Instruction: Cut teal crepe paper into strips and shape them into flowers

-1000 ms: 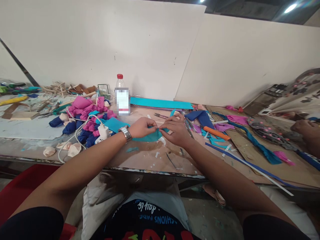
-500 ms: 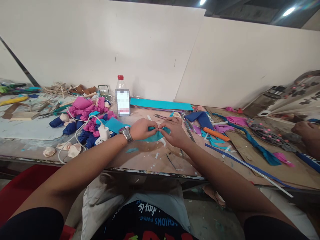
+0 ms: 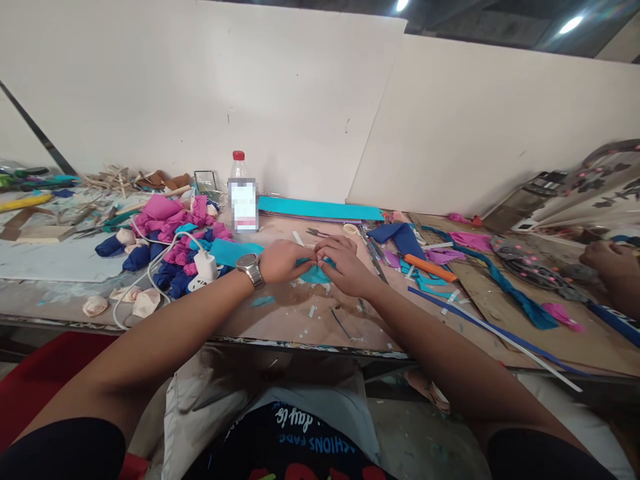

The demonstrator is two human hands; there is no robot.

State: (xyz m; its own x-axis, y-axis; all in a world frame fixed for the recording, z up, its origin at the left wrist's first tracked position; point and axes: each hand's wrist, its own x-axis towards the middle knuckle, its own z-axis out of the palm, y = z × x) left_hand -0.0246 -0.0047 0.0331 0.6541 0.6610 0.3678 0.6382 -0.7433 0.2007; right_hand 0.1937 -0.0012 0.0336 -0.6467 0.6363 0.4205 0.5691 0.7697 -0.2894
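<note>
Both hands are working at the middle of the worktop [image 3: 320, 327], set back from its near edge. The left hand [image 3: 283, 260] and the right hand [image 3: 343, 265] are pinching a teal cloth strip [image 3: 315, 273] between closed fingertips, knuckles nearly touching. Compared with a second ago, the hands are sitting closer together and far less of the strip is showing between them, so the cloth is being gathered or rolled up tighter; judged as mid-way through shaping one piece. A wristwatch [image 3: 250, 269] is sitting on the left wrist. A plastic bottle [image 3: 243, 193] is standing toward the far edge; a heap of pink and blue cloth pieces [image 3: 175, 240] is lying to its left. Another person's hand [image 3: 607, 257] is resting at the right edge.
</note>
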